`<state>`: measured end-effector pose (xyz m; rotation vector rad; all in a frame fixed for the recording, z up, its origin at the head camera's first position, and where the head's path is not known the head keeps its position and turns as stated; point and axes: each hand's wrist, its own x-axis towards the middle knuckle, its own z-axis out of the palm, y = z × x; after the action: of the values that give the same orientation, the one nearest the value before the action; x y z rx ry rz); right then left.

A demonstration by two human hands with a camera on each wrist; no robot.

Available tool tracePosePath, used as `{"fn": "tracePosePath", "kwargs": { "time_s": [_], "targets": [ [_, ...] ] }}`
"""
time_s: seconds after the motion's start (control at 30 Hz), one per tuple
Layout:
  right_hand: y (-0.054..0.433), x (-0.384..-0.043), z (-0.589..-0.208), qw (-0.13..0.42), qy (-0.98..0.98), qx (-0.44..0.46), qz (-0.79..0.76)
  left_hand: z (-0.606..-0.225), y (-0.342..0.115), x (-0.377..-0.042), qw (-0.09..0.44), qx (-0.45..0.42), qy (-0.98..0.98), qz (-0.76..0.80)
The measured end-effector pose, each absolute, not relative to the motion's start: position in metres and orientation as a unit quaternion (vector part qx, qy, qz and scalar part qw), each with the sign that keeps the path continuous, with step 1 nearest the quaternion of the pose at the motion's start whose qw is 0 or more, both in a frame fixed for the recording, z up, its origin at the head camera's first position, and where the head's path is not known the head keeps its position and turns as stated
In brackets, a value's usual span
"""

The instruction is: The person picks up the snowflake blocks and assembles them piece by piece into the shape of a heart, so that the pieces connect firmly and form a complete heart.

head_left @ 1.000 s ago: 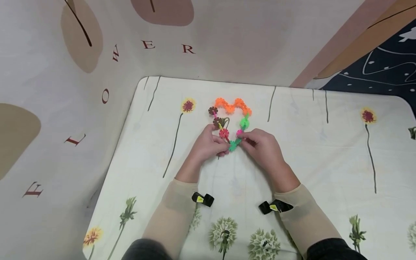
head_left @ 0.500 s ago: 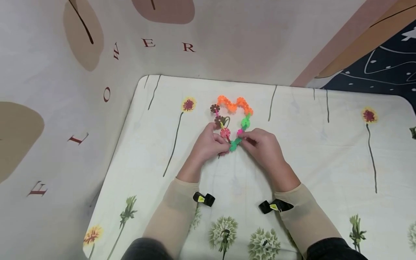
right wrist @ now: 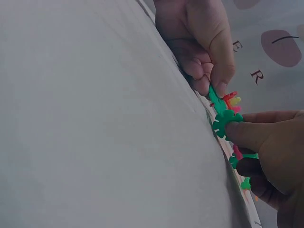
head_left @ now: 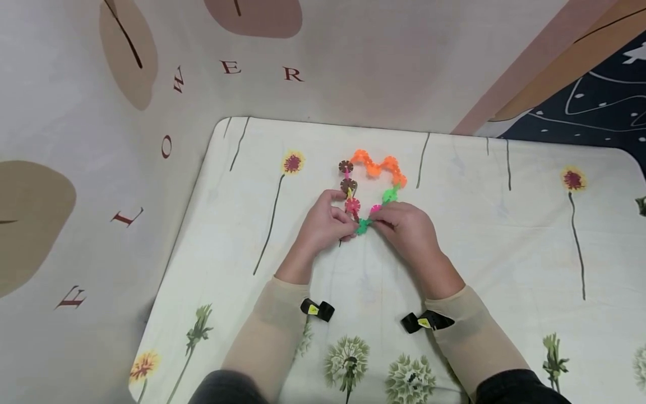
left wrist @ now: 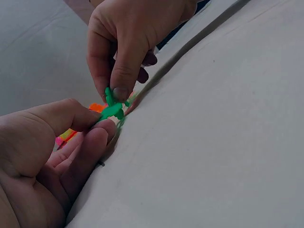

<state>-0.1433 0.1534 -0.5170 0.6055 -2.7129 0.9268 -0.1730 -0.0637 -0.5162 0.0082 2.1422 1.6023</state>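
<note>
A ring of linked snowflake discs lies at the middle of the table in the head view. Orange discs form its top, brown discs and a red disc its left side. Down the right side come a light green disc and a pink one. At the near end, my left hand pinches a green disc between thumb and finger. My right hand pinches the adjoining green disc, set at an angle to the first. Fingers partly hide where these two meet.
A white flower-printed cloth covers the table. Behind its far edge rises a pale wall covering with printed letters. Both forearms wear black wrist straps.
The ring's far part has swung to the right, orange and brown discs included. The right hand has turned slightly and now covers more of the green disc. The left hand has barely moved.
</note>
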Motion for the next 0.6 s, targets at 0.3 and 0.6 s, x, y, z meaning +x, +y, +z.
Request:
{"fn": "tracePosePath", "kwargs": {
  "time_s": [0.3, 0.6],
  "targets": [
    [0.1549, -0.1439, -0.5202, 0.114, -0.906, 0.242, 0.328, -0.5157, -0.0654, -0.173, 0.241, 0.011, 0.763, 0.6],
    [0.1552, -0.1438, -0.5225, 0.112, -0.892, 0.254, 0.356, -0.5151, -0.0682, -0.1722, 0.252, 0.01, 0.74, 0.623]
  ]
}}
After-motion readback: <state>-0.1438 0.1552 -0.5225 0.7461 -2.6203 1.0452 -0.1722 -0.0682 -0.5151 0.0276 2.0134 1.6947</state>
